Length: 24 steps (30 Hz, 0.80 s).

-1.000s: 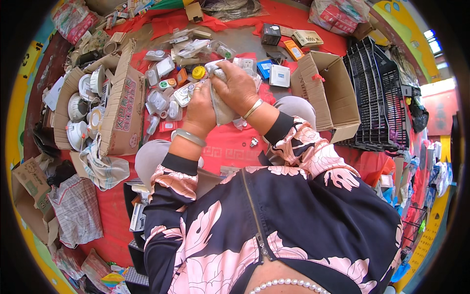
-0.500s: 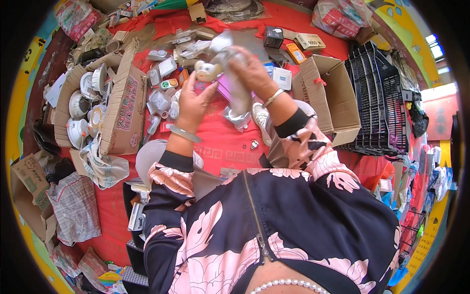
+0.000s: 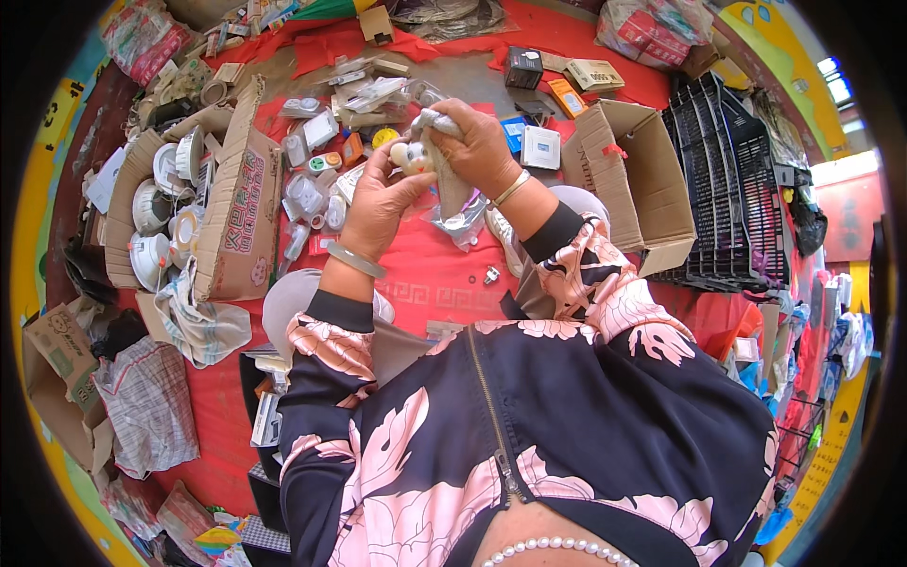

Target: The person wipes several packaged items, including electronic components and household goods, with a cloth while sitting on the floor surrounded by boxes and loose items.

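Note:
My left hand (image 3: 376, 213) is closed round a small cream figurine (image 3: 414, 159) with round ears and a painted face. Its lower part is hidden by my fingers. Just to the right, my right hand (image 3: 480, 151) grips a greyish rag (image 3: 452, 175), whose top end is pressed close to the side of the figurine. The rag's loose end hangs down below my right fingers. Beneath both hands spreads a red cloth (image 3: 425, 274), and a clear plastic bag (image 3: 461, 227) lies on it under the rag.
To the left stands a cardboard box (image 3: 241, 203) filled with round white lamps. An open cardboard box (image 3: 642, 180) and a black plastic crate (image 3: 726, 180) are at right. Several small packaged parts (image 3: 307, 194) lie beyond and left of my hands. A white square box (image 3: 540, 148) sits right of them.
My right hand has shifted slightly, and the rag, blurred before, now hangs still against the figurine. The figurine has turned and moved a little to the right and down.

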Available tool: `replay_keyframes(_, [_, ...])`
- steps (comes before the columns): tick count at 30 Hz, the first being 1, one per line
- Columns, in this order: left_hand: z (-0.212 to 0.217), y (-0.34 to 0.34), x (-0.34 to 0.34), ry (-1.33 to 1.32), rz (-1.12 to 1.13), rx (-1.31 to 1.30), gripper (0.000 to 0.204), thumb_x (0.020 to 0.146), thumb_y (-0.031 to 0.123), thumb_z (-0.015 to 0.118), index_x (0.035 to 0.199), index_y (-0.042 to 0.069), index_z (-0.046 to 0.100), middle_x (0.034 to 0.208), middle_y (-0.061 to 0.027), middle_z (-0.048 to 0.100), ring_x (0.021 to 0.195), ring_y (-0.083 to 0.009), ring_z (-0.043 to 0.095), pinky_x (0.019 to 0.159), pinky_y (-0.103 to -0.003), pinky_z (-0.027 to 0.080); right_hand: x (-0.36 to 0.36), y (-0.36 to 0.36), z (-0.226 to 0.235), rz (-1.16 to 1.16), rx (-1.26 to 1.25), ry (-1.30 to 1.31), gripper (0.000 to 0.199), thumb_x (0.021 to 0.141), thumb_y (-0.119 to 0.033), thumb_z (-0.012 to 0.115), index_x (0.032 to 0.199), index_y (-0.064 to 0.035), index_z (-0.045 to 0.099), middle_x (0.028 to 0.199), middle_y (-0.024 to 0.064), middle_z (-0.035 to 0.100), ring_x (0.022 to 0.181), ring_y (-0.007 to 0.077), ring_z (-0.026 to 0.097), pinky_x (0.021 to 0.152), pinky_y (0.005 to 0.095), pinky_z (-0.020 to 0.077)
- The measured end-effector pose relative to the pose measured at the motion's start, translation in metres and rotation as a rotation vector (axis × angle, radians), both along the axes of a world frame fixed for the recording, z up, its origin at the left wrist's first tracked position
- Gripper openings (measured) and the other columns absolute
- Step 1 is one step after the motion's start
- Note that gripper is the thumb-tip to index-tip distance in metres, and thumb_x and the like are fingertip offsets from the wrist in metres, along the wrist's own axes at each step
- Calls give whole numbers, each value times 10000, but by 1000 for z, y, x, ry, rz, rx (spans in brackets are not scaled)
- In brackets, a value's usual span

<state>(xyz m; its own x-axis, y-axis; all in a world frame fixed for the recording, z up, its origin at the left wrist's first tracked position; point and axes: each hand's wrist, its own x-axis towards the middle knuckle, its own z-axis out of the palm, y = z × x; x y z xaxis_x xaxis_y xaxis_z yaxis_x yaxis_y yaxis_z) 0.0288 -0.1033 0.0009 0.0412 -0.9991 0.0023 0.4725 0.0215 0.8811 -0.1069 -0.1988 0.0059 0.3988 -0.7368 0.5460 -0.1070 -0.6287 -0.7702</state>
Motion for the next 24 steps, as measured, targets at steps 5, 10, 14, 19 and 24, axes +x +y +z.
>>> replay_keyframes(5, [-2, -2, 2, -137, -8, 5, 424, 747, -3, 673, 1103, 58, 450, 1003, -59, 546, 834, -123, 577, 652, -238, 508, -2, -10, -10, -96, 233, -138, 151, 820, -153, 613, 909, -32, 594, 774, 72, 626, 691, 156, 598, 618, 276, 469])
replay_keyframes(10, [6, -2, 6, 100, 207, 103, 495, 753, -18, 655, 1146, 65, 365, 1001, -92, 540, 819, -150, 594, 655, -252, 526, -25, -42, -1, -96, 677, -558, 227, 883, -253, 560, 928, -34, 599, 810, 18, 613, 692, 104, 563, 619, 230, 459])
replay_keyframes(14, [-15, -12, 17, 244, 288, 67, 409, 855, 105, 579, 1168, 39, 325, 1037, -109, 516, 947, -211, 562, 789, -381, 510, -11, -18, -7, -126, 346, -275, 361, 849, -360, 578, 1005, -35, 601, 862, 124, 631, 741, 247, 609, 687, 311, 475])
replay_keyframes(19, [-29, -22, 6, 355, 325, 54, 291, 926, 120, 456, 1184, -10, 423, 1095, -120, 545, 992, -197, 550, 869, -295, 457, 26, 46, -15, -144, -168, 430, 531, 740, -283, 636, 1180, -44, 460, 1039, 177, 551, 973, 349, 512, 839, 421, 414])
replay_keyframes(24, [-31, -19, 2, 428, 315, 27, 283, 920, 115, 468, 1178, -2, 461, 1102, -106, 549, 1010, -190, 541, 897, -304, 442, 28, 42, -12, -168, -169, 290, 487, 735, -227, 659, 1145, -28, 486, 1032, 174, 567, 944, 353, 531, 829, 404, 414])
